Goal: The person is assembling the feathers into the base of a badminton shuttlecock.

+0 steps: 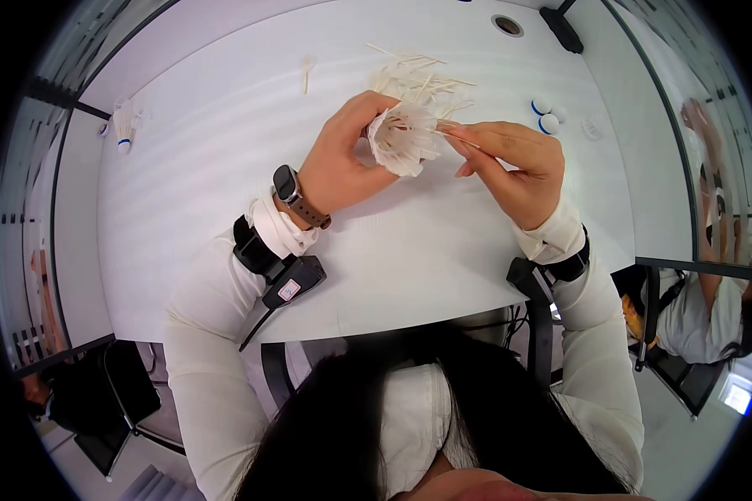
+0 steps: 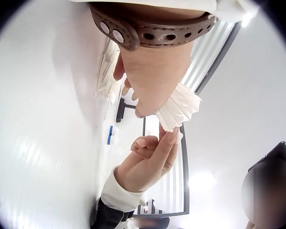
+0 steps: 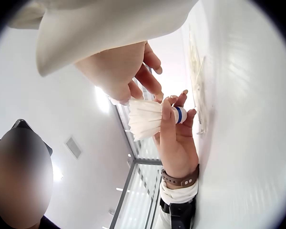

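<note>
A white feather shuttlecock (image 1: 405, 140) is held in my left hand (image 1: 342, 154), its open skirt facing up toward the head camera. In the right wrist view, my left fingers and thumb grip the shuttlecock (image 3: 145, 119) near its blue-banded cork (image 3: 180, 115). My right hand (image 1: 518, 163) pinches thin feather shafts (image 1: 459, 140) between thumb and fingers, right beside the skirt. From the left wrist, my right fingertips show at the rim of the skirt (image 2: 178, 110). Behind the shuttlecock lies a loose pile of feathers and bare shafts (image 1: 426, 82).
One feather (image 1: 307, 73) lies apart on the white table (image 1: 226, 167). Another shuttlecock (image 1: 124, 129) lies at the far left. Cork heads with blue bands (image 1: 548, 123) sit at the right, near a small clear piece (image 1: 591, 129). Low partitions (image 1: 660, 134) edge the table.
</note>
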### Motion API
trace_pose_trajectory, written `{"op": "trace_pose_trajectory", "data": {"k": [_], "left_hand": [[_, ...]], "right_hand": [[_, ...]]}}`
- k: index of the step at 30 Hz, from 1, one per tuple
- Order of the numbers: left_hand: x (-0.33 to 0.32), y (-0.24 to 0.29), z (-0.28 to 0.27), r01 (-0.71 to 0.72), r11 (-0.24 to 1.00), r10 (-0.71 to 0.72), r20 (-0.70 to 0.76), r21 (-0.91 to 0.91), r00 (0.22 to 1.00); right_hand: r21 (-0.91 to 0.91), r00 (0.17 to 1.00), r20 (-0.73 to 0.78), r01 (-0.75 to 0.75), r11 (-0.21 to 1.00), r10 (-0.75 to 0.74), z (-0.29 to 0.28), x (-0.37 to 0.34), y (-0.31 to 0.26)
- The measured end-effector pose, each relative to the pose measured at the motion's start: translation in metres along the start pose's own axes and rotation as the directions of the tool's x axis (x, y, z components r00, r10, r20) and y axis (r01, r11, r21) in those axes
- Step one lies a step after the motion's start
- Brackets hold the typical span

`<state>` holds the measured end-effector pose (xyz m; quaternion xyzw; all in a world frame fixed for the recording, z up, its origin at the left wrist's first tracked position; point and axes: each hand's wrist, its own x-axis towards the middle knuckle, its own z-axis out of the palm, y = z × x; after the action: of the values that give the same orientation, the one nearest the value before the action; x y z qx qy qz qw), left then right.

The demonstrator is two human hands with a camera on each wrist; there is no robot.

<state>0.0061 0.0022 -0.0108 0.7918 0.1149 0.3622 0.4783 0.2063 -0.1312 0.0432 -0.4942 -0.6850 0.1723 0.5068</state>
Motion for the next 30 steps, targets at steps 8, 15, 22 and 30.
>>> {"op": "trace_pose_trajectory", "data": {"k": [8,15,22,30], "left_hand": [[-0.0011,0.0003,0.0013,0.004,0.999,-0.004,-0.002,-0.033,1.000],[0.0005,-0.0011,-0.0006,-0.080,0.997,0.080,0.004,0.016,0.997],[0.0005,-0.0025,0.0005,-0.090,0.996,0.090,-0.011,0.025,0.996],[-0.0007,-0.0013,0.0007,-0.053,0.999,0.053,-0.001,0.013,0.999]], "right_hand": [[0.063,0.996,0.032,-0.080,0.995,0.078,-0.0007,-0.0004,-0.0050],[-0.056,0.997,0.012,-0.074,0.996,0.074,0.0000,-0.0005,-0.0047],[-0.233,0.992,-0.062,0.091,0.968,-0.109,0.0015,0.0028,-0.0044],[-0.209,0.996,-0.077,-0.062,0.976,0.047,0.0017,0.0014,-0.0058]]}}
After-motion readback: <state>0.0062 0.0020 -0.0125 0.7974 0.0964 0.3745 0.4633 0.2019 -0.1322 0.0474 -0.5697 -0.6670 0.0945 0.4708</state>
